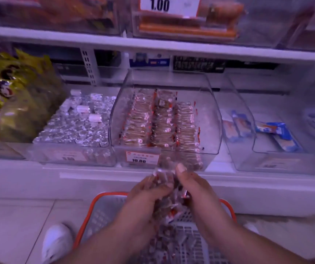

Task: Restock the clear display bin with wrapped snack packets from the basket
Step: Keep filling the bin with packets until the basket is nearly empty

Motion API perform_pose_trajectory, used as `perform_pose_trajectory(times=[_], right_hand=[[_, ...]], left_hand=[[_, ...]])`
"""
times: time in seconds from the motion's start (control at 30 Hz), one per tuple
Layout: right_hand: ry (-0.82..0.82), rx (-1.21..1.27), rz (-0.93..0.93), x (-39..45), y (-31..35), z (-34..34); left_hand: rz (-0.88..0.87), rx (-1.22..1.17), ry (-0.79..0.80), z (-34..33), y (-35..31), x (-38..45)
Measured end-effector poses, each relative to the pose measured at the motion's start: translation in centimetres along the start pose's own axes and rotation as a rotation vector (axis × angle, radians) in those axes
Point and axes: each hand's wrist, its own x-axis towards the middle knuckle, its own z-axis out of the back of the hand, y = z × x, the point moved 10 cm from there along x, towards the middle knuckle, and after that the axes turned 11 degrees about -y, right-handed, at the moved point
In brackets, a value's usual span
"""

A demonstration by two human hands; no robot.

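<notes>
A clear display bin (213, 119) stands on the lower shelf, holding three rows of clear-wrapped brown snack packets (160, 122) with red trim. Its right side is bare. Below it, over a grey basket with an orange rim (103, 199) on the floor, my left hand (145, 195) and my right hand (193, 189) together grip a bunch of the same wrapped packets (165, 180), lifted just below the bin's front. More loose packets (164, 231) lie in the basket.
Left of the bin a clear tray of silver-wrapped sweets (76, 126), then yellow-green bags (4, 92). Right of it, clear bins with blue-and-white packets (278, 134). A price tag (139, 157) sits on the bin's front. A white shoe (57, 242) stands beside the basket.
</notes>
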Motion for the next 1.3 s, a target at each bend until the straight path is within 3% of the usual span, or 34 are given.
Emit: perform_pose_trajectory(times=[0.13,0.23,0.33,0.5,0.7,0.83,1.07,1.17,1.3], right_hand=[[0.466,0.096,0.002,-0.5,2.2,-2.0],[0.582,-0.085,0.106,-0.7,2.1,-2.5],[0.507,-0.226,0.132,0.4,1.3,-2.1],[0.221,-0.42,0.297,2.4,2.8,-0.1],[0.23,-0.495,0.342,2.4,2.4,-0.1],[0.075,-0.608,0.363,2.6,1.6,0.7],[0.002,-0.231,0.261,3.1,1.8,0.9],[-0.071,-0.227,0.264,3.2,2.4,1.7],[-0.005,-0.162,0.17,3.0,2.5,1.3]], left_hand=[[-0.024,0.052,0.04,0.3,-1.9,1.3],[-0.059,0.103,0.069,0.4,-2.5,1.2],[-0.052,0.169,0.016,1.4,-2.2,1.3],[0.015,0.177,-0.005,1.7,-1.9,0.9],[0.091,0.185,-0.017,1.8,-1.5,0.5],[0.082,0.198,0.076,0.8,-1.1,0.2],[0.246,0.048,0.14,0.7,-1.1,0.0],[0.219,-0.001,0.108,1.3,-1.6,0.4],[0.196,-0.005,0.079,1.6,-1.8,0.6]])
